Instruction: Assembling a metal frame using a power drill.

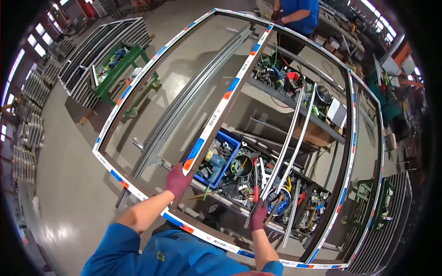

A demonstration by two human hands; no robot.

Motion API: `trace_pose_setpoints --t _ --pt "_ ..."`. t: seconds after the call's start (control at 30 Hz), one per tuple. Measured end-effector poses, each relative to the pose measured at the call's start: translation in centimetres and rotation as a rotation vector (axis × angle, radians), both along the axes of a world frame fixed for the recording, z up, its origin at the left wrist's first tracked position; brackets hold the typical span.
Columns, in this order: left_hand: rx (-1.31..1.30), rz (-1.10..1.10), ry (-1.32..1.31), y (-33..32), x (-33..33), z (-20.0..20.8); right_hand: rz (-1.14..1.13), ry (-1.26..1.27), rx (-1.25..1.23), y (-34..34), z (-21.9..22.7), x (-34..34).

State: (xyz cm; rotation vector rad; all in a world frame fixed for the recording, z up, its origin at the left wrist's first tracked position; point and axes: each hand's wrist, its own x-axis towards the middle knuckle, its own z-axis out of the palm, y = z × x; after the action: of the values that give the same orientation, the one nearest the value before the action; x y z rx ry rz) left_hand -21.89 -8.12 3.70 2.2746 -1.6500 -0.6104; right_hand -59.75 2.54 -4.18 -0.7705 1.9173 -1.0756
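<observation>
Two gloved hands work close to the blue bin (235,150). Just left of it, the left hand (178,180) is clamped on the near end of a taped crossbar (221,100), which runs away along the bin's left side. To the bin's right and nearer the wearer, the right hand (259,215) is curled at the lower ends of slim silver strips (284,150); whether one or both are gripped, I cannot tell. Around the bin stretches the large frame (220,242). The left fingertips are hidden, and the crossbar partly covers the bin. Well beyond the bin, a co-worker (298,16) is cut off by the upper edge; small parts right of the bin blur together.
</observation>
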Motion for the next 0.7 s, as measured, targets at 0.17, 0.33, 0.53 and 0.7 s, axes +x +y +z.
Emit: trace_pose_setpoints --t 0.17,0.33,0.53,0.7 --pt "-0.042 -0.001 0.157 -0.3 0.8 -0.8 0.07 0.048 -0.046 6.6 10.1 7.4" --pt "-0.045 -0.035 0.444 0.4 2.8 -1.8 -0.021 0.003 -0.102 13.7 13.8 16.0" --pt "0.078 -0.314 0.462 6.3 9.3 0.0 -0.032 -0.053 -0.207 16.9 16.0 23.7" --pt "-0.133 -0.415 0.416 9.2 16.5 1.5 0.124 0.011 -0.149 15.9 18.5 28.4"
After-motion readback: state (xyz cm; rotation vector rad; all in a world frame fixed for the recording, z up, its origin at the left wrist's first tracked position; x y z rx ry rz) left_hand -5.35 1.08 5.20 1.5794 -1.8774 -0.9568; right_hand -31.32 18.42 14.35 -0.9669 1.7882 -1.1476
